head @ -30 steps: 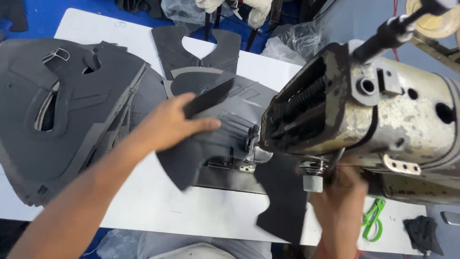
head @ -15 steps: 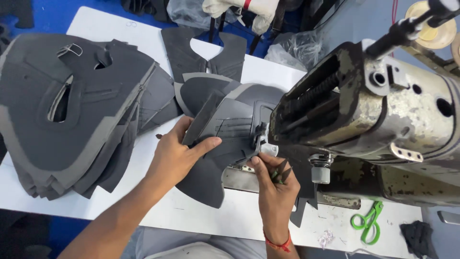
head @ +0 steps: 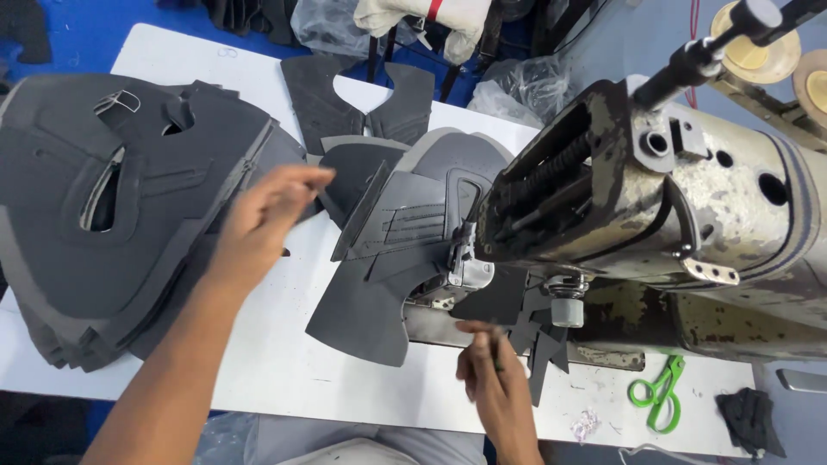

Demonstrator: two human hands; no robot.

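The left hand (head: 263,215) hovers loosely open, holding nothing, over the grey panel stack (head: 112,215), while the right hand (head: 495,379) pinches a thin tool (head: 497,349) near the sewing machine (head: 655,198).

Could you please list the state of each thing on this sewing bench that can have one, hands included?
Left hand: open, fingers spread, over the stacked dark pieces, holding nothing.
Right hand: pinching a thin dark tool, too blurred to tell which.
Dark piece at the needle: lying under the sewing machine head, untouched.
Sewing machine: end cover off, inner parts exposed.
Green scissors: lying flat on the white table, closed.
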